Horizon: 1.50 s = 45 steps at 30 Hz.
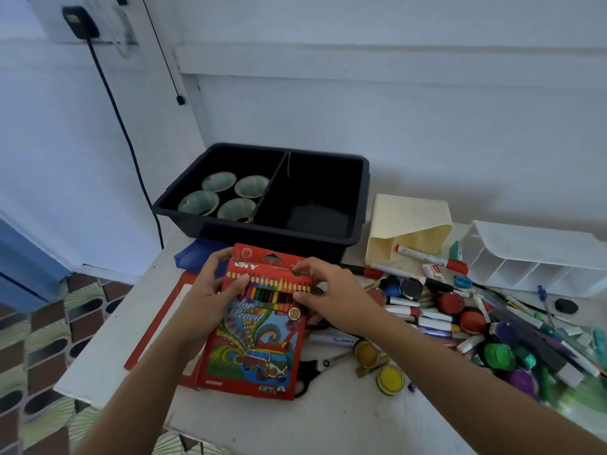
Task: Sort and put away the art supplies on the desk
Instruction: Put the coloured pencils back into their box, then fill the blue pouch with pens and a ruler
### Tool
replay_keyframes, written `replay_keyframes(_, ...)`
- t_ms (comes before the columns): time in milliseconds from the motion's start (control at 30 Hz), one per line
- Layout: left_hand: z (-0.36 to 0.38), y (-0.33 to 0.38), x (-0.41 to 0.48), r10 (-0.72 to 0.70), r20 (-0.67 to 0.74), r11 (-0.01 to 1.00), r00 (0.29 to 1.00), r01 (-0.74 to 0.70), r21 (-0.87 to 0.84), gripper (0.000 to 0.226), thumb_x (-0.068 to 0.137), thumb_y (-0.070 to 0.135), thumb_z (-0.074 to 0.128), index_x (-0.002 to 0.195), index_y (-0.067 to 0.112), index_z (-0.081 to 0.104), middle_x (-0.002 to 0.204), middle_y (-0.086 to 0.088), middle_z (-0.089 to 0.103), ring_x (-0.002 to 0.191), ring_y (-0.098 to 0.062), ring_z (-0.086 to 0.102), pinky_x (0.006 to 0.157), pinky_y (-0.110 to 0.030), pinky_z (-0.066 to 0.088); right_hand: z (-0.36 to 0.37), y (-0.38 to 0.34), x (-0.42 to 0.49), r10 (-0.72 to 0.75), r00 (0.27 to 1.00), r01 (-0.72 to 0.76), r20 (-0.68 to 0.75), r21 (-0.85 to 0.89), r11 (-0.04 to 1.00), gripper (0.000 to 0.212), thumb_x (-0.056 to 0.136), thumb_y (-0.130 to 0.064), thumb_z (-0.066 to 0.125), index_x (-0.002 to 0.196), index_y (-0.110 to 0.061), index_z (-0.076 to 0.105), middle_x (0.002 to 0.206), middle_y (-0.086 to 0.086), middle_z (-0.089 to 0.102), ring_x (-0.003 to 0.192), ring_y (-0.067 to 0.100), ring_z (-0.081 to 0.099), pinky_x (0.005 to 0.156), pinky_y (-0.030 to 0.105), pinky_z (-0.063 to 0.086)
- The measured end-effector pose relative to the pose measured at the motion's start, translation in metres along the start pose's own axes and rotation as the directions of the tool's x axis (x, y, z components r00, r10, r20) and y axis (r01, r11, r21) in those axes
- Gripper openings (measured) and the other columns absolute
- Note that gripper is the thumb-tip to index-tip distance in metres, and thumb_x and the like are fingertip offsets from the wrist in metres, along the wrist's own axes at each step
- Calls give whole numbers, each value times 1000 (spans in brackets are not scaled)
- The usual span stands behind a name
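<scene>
Left hand (210,297) grips the left edge of the pencil box (259,349) and right hand (331,297) pinches its top flap, above the near left of the worktop (295,421). The flap should be tucked in well, so no pencil slips out. Scissors (312,372) lie just beside the box, markers (427,316) crowd the right, and the black bin (328,154) stands far behind.

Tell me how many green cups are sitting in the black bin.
4 green cups, all in the left compartment of the black bin: back left, back right, front left, front right. None appear to be hidden.
</scene>
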<state>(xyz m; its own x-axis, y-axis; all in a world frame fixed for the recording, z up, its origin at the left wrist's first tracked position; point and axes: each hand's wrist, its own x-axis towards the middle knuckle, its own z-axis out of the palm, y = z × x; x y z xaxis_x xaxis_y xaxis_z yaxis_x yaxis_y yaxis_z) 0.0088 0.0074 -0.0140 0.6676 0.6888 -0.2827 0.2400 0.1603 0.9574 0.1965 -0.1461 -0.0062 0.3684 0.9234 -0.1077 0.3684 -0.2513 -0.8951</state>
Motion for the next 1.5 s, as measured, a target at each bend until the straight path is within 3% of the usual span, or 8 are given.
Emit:
replay_keyframes(100, -17, -4, 4, -2, -86, 999, 996, 5, 37, 45, 87, 40, 70, 127, 51, 51, 104, -4, 76, 91, -32, 77, 77, -54, 63, 15, -7, 18, 4, 1000, -3, 14, -63, 998, 32, 96, -29, 66, 125, -27, 54, 116, -9, 50, 99, 12, 63, 61, 12, 56)
replay_keyframes(300, -43, -5, 14, 39, -167, 969, 985, 3, 249, 52, 97, 34, 66, 146, 36, 46, 115, -3, 72, 87, -19, 78, 72, -39, 64, 49, -13, 44, 84, 995, -81, 44, -72, 994, 34, 96, -26, 66, 127, -22, 52, 128, 2, 55, 104, 22, 66, 75, 43, 62)
replay_keyframes(500, -53, -17, 11, 89, -98, 855, 991, -26, 517, 46, 99, 37, 63, 143, 26, 53, 120, 1, 71, 102, -14, 71, 87, -37, 60, 57, 3, 43, 154, 988, -155, -14, -101, 983, 25, 93, -18, 64, 109, -29, 50, 99, -6, 60, 69, 6, 69, 46, 24, 55)
replay_keyframes(667, -67, -26, 7, 312, -213, 726, 926, -87, 683, 19, 95, 26, 71, 113, 30, 68, 101, 12, 70, 96, -10, 67, 74, -28, 55, 54, 7, 41, 103, 988, -128, -114, -246, 961, 28, 88, -25, 69, 109, -28, 51, 103, -3, 62, 77, 0, 63, 53, 12, 51)
replay_keyframes(867, -80, -38, 0, 115, -296, 461, 948, 213, 861, 76, 83, 70, 66, 145, 34, 39, 133, -2, 55, 124, -27, 52, 102, -53, 43, 50, -2, 40, -1, 994, -52, -105, -499, 865, 33, 88, -28, 62, 120, -19, 58, 110, 3, 64, 91, 14, 62, 71, 30, 57)
replay_keyframes(1100, -84, -37, -4, 182, -303, 667, 935, 109, 737, 72, 69, 52, 88, 124, 43, 43, 113, 1, 54, 95, -19, 63, 81, -44, 58, 53, -8, 34, -108, 985, -7, -132, -663, 748, 37, 91, -32, 59, 125, -20, 51, 120, 2, 44, 108, 18, 48, 79, 32, 52)
replay_keyframes(1200, -87, -30, -4, 244, -300, 690, 922, 52, 722, 75, 64, 46, 94, 118, 47, 42, 109, 7, 47, 81, -6, 60, 58, -22, 51, 58, -10, 31, -245, 966, 114, -89, -702, 703, 37, 93, -30, 57, 129, -21, 51, 122, 0, 46, 113, 17, 42, 86, 34, 50)
replay_keyframes(1500, -106, -3, -17, 255, -228, 705, 940, -19, 709, 32, 83, 25, 83, 104, 38, 63, 104, 7, 69, 64, -2, 71, 45, -16, 51, 82, 3, 21, -220, 961, 266, 167, -766, 586, 56, 95, -63, 45, 143, -34, 45, 152, -1, 35, 141, 21, 26, 114, 49, 24)
